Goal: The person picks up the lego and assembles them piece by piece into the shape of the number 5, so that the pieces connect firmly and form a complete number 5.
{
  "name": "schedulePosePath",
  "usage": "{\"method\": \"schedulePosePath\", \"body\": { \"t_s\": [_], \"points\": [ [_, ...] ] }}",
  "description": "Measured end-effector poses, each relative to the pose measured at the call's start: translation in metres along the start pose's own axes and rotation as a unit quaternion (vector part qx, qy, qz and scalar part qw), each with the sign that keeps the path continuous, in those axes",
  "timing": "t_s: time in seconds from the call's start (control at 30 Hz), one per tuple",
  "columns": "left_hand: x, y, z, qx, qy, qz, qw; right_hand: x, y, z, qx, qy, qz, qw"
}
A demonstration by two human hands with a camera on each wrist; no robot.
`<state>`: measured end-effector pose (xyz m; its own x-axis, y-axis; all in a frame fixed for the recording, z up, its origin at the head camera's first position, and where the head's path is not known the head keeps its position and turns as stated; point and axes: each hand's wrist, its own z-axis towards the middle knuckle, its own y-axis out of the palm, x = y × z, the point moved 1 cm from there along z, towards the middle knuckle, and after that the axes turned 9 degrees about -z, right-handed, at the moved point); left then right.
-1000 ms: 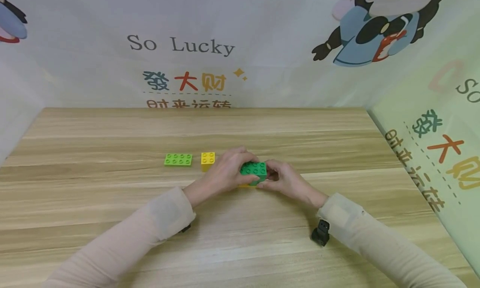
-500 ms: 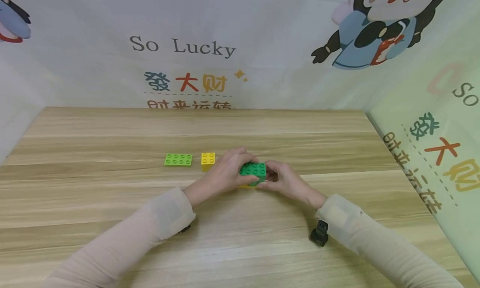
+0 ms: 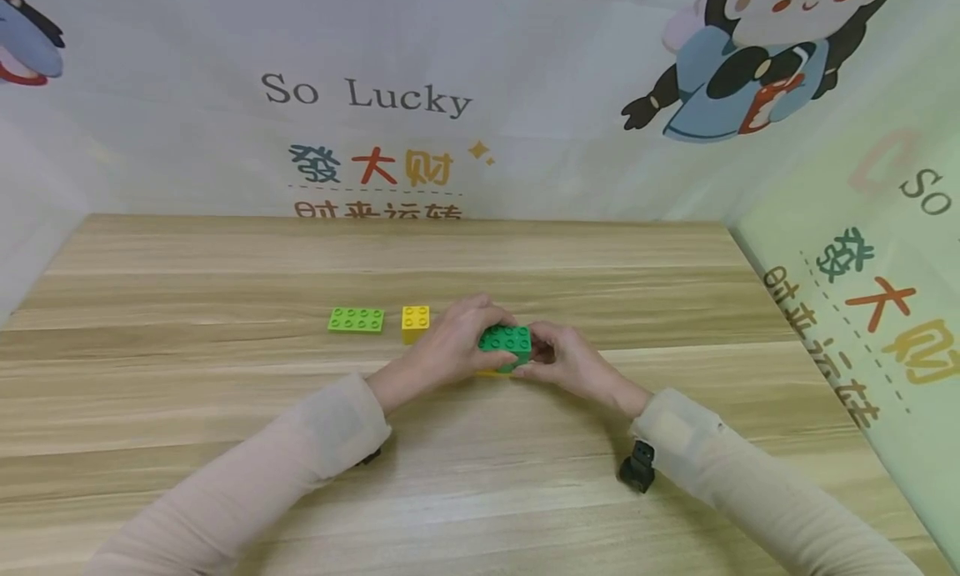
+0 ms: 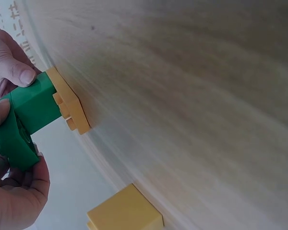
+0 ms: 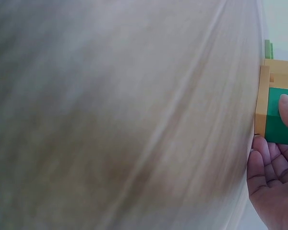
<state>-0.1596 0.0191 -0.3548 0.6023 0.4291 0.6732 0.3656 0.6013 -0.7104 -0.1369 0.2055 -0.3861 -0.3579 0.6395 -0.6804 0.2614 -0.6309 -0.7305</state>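
Note:
My left hand grips an upper green toy brick between thumb and fingers. In the left wrist view that upper brick sits tilted and offset over a lower green toy brick. The lower brick stands on a studded orange-yellow plate, which lies on the table. From the other side my right hand holds the lower brick. Its thumb lies against the green side in the right wrist view, its fingers curled near the plate's end. From the head, the left hand hides most of the plate.
A yellow brick stands just left of the left hand. Farther left lies a flat light-green plate with studs. Printed white cloth rises behind the wooden table and along its right side.
Both hands and the bricks stay almost in place. The head view has shifted very slightly.

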Motion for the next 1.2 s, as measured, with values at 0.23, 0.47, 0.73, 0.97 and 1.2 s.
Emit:
{"method": "schedulePosePath", "body": {
  "t_s": [0.23, 0.47, 0.73, 0.97, 1.2],
  "points": [
    [-0.0013, 0.0, -0.0015, 0.002, 0.009, -0.001, 1.0, -0.0005, -0.0007, -0.0002, -0.011, 0.01, 0.005, 0.9999],
    [-0.0031, 0.0031, -0.0041, 0.014, 0.016, 0.01, 0.9997, -0.0002, 0.0008, -0.0011, -0.006, 0.008, 0.021, 0.9997],
    [-0.0036, 0.0037, -0.0049, 0.039, 0.033, 0.009, 0.9986, -0.0003, 0.0, 0.0002, -0.01, 0.015, 0.019, 0.9997],
    [0.0005, 0.0013, -0.0031, 0.037, 0.022, 0.01, 0.999, -0.0004, -0.0011, 0.0009, -0.007, 0.009, 0.02, 0.9997],
    [-0.0008, 0.0031, -0.0044, 0.04, 0.023, 0.009, 0.9989, 0.0, -0.0006, 0.0006, -0.004, 0.005, 0.012, 0.9999]
  ]
}}
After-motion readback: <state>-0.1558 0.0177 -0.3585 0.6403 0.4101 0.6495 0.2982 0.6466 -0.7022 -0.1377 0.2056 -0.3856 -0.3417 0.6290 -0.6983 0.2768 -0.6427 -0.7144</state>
